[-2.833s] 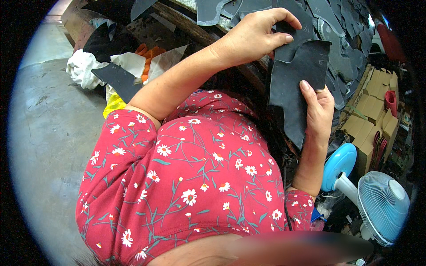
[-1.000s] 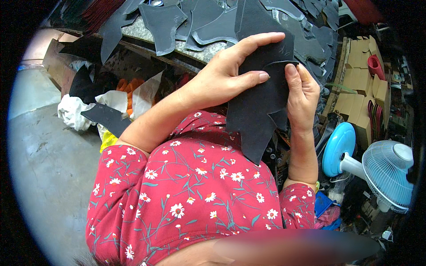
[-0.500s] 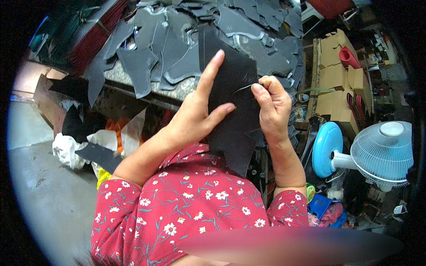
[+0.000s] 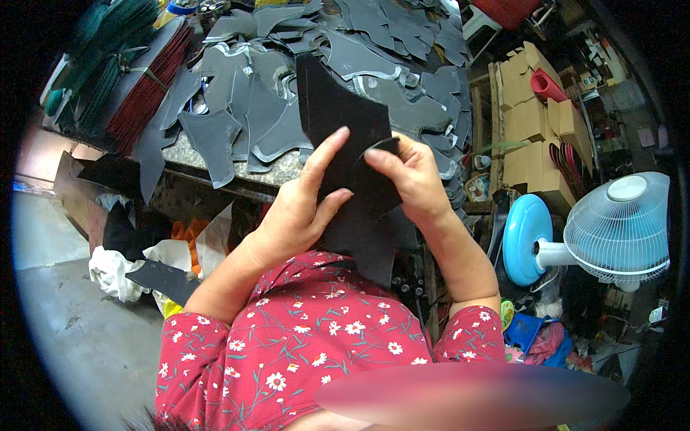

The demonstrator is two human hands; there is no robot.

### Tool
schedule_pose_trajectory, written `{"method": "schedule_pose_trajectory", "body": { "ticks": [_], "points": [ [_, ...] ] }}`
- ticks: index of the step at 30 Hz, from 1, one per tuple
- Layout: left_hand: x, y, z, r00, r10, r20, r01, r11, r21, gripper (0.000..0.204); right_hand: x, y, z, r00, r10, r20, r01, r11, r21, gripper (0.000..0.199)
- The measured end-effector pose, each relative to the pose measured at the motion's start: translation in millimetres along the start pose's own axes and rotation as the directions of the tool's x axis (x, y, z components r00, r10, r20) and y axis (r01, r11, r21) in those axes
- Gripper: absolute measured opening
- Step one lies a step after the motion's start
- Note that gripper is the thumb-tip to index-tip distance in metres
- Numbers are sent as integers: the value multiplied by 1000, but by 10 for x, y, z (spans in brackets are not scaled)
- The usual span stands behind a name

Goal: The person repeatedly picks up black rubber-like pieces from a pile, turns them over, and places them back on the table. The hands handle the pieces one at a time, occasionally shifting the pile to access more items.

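Observation:
A black, shaped sheet piece (image 4: 341,97) with pointed corners stands up in front of my chest, held in both hands. My left hand (image 4: 291,212) supports it from the left, with index finger and thumb spread over its near face and the other fingers hidden behind. On the right side, my right hand (image 4: 417,176) pinches the piece's edge between thumb and fingers. A curved strip of that edge is lifted beside the right thumb; whether it is a separate layer I cannot tell. The lower end of the black material hangs near my shirt.
Many dark cut pieces (image 4: 269,115) lie spread over the stone-topped table (image 4: 194,158). Bundles of red and green strands (image 4: 147,90) are at the far left. Cardboard boxes (image 4: 525,122) and a blue-and-white fan (image 4: 618,226) stand to the right. White cloth (image 4: 115,273) lies at left.
My right hand has come in toward my left and now has the thumb pressed over the lifted edge. My left index finger sits lower on the piece. The whole view has shifted slightly.

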State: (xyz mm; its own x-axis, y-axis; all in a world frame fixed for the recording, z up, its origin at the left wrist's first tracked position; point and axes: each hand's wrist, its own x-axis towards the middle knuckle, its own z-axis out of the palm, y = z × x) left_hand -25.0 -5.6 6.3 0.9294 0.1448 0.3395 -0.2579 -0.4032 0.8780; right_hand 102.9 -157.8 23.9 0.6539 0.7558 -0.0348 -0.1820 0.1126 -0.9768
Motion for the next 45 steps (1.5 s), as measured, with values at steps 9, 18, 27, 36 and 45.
{"method": "schedule_pose_trajectory", "body": {
  "ticks": [9, 18, 27, 36, 45],
  "points": [
    [68, -161, -23, 960, -236, -147, 116, 820, -560, 51, -7, 144, 25, 991, 113, 78, -128, 963, 237, 47],
    [103, -574, -18, 864, 374, -337, -176, 852, 493, 59, 130, -130, -420, 967, -204, -154, 163, 957, -240, 52],
    [53, -756, 51, 879, 422, -223, -152, 690, 708, 50, 1296, -660, -1912, 854, -361, -373, 257, 918, -301, 45],
    [75, -717, 21, 890, 399, -222, -124, 680, 723, 29, 1916, -541, -2920, 800, -208, -562, -108, 872, -477, 89],
    [47, -744, 46, 899, 378, -223, -123, 704, 699, 23, 1153, 127, -3369, 834, -148, -531, -365, 574, -733, 67]
  ]
}}
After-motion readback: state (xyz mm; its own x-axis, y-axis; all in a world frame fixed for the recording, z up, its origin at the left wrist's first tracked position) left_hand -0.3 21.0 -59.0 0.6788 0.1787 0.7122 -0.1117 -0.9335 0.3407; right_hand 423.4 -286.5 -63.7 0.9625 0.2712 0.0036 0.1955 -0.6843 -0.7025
